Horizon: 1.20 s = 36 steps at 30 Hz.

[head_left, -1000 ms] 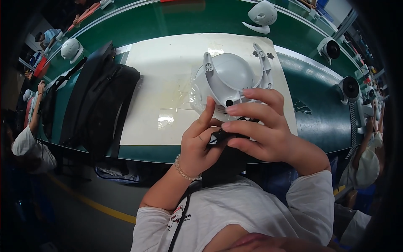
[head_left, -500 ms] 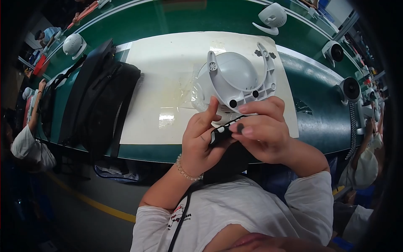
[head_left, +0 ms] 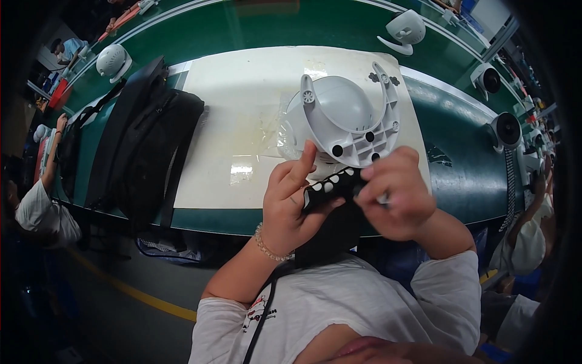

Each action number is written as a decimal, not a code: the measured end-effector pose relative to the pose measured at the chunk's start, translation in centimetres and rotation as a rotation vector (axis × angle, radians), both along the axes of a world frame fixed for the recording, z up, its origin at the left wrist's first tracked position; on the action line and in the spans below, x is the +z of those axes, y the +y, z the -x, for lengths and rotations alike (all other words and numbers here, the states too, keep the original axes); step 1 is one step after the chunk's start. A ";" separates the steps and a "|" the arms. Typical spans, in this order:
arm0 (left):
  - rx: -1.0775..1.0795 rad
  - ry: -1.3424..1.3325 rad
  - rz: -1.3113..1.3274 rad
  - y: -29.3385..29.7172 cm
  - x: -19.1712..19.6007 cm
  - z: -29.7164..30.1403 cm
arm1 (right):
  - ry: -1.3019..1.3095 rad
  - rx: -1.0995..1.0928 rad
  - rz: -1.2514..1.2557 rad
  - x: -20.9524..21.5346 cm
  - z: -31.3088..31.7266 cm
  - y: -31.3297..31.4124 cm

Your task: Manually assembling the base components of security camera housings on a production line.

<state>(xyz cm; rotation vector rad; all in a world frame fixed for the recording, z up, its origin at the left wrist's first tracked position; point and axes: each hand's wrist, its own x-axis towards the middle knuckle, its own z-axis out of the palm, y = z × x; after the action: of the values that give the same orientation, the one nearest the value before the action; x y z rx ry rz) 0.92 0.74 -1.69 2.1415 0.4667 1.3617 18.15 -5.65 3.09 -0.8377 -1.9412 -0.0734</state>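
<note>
The white rectangular mat (head_left: 242, 109) lies at the centre of the green bench (head_left: 461, 176). On the mat, at 2 o'clock, sits the grey domed plastic housing (head_left: 342, 118), partly on a crumpled clear plastic bag (head_left: 285, 130). At 9 o'clock of the mat, touching its edge, lies the black fabric backpack (head_left: 142, 145). At 5 o'clock of the housing, just beside it, the left hand (head_left: 291, 203) and right hand (head_left: 397, 194) share the black perforated strip (head_left: 330, 185) between them.

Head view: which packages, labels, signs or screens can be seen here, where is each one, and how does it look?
Clear plastic bag: on the white mat, just left of the white dome housing; crumpled, transparent.
Small shiny clear wrapper or tape piece: on the white mat, near its front edge; flat, glossy.
Print on the person's shirt: chest, small red and black mark.
No signs or screens visible.
</note>
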 end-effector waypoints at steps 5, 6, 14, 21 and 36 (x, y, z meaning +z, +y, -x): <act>0.014 -0.005 -0.005 0.0 -0.2 0.0 | 0.175 0.025 0.167 0.1 0.7 0.5; 0.028 -0.005 -0.026 0.0 -0.2 0.0 | 0.164 0.028 0.208 0.2 0.8 0.4; 0.064 -0.004 -0.106 -0.2 -0.3 0.0 | 0.046 0.024 0.073 0.1 0.9 0.0; 0.057 0.022 -0.090 -0.2 -0.2 0.1 | -0.032 0.142 -0.042 -0.5 0.9 -0.2; 0.071 0.035 -0.050 -0.2 -0.2 -0.2 | 0.693 -0.154 0.530 2.2 -4.0 1.1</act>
<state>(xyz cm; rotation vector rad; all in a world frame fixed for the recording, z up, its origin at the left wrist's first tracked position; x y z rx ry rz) 1.15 0.50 -1.92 2.2114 0.5319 1.3899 22.18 -4.52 5.33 -1.1666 -1.2409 0.5901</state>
